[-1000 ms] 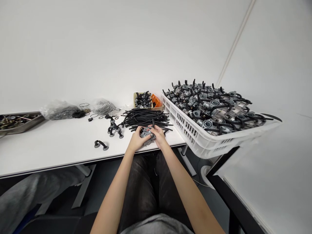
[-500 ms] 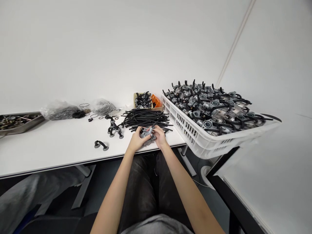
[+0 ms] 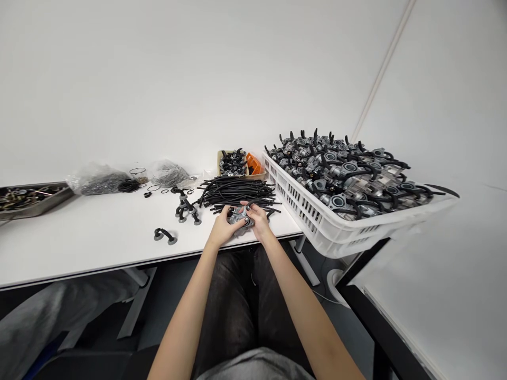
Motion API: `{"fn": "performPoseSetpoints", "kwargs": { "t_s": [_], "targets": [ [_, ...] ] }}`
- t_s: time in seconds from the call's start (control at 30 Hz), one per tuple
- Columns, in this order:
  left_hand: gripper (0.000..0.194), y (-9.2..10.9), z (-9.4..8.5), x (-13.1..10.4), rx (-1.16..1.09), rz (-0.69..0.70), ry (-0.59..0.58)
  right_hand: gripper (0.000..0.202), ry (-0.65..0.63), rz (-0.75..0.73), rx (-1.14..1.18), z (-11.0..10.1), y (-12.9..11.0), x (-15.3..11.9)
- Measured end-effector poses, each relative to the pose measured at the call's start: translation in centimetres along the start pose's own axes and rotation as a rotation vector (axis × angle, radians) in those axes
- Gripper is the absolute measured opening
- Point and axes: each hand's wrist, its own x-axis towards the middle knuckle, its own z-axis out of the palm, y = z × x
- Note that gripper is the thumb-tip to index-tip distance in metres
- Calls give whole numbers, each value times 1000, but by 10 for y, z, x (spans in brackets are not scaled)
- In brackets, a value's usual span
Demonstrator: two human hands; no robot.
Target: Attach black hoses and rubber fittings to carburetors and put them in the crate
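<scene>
Close to the table's front edge, my left hand is closed around a small grey metal fitting. From the other side my right hand grips the same fitting, its fingers curled over the top and right of it. Fingers cover much of the part, so its details are hard to make out. Just beyond both hands lies a pile of black rubber hoses. To the left stand several short black hoses with grey round ends, and a curved one lies apart from them.
At the right, a white plastic crate is heaped with grey fittings with clear cups and black hoses. Behind the hose pile sit a small bin of black parts and an orange bin. Plastic bags and a metal tray are leftward.
The fingers of my right hand have shifted and curled further over the fitting's top. My left hand stays where it was.
</scene>
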Motion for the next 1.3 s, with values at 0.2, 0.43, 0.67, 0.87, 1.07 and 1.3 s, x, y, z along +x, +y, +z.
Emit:
{"fn": "performPoseSetpoints", "kwargs": {
  "t_s": [0.2, 0.43, 0.67, 0.87, 1.07, 1.3],
  "targets": [
    [44, 0, 0, -1, -3, -3, -2, 29, 15, -11, -31, 2, -1, -1],
    [43, 1, 0, -1, -6, -7, -3, 25, 49, -32, -40, 5, -2, -1],
    [43, 0, 0, 0, -13, -3, -1, 28, 57, -6, -21, 5, -2, -1],
    [44, 1, 0, 0, -19, -3, -4, 18, 46, 25, 10, 3, -6, -3],
    [43, 1, -1, -1, -17, 0, -4, 14, 33, 18, 8, 1, -5, -2],
    [43, 0, -1, 0, -15, 3, -5, 18, 33, -6, -1, 0, -1, -1]
  ]
}}
